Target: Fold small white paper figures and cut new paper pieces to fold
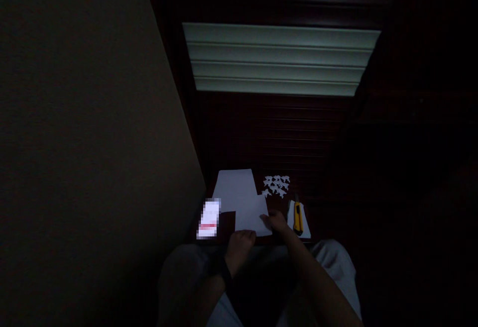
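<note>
A white sheet of paper (251, 211) lies near the front of a small dark table, overlapping a larger stack or sheet of white paper (235, 182) behind it. My left hand (242, 242) is closed at the sheet's lower edge, with its fingers curled over the paper. At the right edge, my right hand (276, 220) grips the same sheet, its thumb on top. Several small white folded paper figures (275, 186) are grouped beyond my right hand. The dim light hides fine detail of the fingers.
A yellow utility knife (298, 217) rests on white paper (305, 222) at the table's right side. A bright, pixelated rectangle (208, 217) lies at the left. A wall (93, 118) rises close on the left, and dark slatted panels stand behind the table.
</note>
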`<state>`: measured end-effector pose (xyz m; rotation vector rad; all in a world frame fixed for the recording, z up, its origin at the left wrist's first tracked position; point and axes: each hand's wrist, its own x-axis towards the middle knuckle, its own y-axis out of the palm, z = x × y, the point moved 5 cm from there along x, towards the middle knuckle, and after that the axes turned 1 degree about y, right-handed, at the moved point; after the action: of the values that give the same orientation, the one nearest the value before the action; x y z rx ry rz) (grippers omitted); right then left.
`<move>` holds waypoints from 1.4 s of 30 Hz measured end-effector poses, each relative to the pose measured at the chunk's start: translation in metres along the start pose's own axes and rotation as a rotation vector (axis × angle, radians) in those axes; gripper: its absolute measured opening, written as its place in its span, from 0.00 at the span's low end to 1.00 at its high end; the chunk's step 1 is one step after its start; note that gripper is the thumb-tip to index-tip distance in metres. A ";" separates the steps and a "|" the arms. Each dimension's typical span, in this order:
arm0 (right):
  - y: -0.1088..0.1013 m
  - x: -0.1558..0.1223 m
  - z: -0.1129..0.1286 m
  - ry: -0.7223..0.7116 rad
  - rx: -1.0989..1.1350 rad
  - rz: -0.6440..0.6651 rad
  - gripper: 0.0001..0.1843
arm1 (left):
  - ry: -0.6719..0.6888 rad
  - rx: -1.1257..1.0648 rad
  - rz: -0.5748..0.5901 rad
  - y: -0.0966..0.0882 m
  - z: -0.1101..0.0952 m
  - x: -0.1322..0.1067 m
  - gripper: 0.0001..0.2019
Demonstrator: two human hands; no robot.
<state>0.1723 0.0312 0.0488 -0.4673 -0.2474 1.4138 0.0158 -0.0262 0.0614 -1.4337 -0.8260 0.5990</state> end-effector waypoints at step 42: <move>0.004 0.079 0.020 -0.165 -0.692 -0.238 0.19 | 0.062 -0.169 -0.332 0.030 0.023 -0.049 0.26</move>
<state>0.1721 0.1128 0.0564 -0.8524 -0.9116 1.1070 -0.0282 -0.0485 0.0243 -1.4179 -1.0576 0.2360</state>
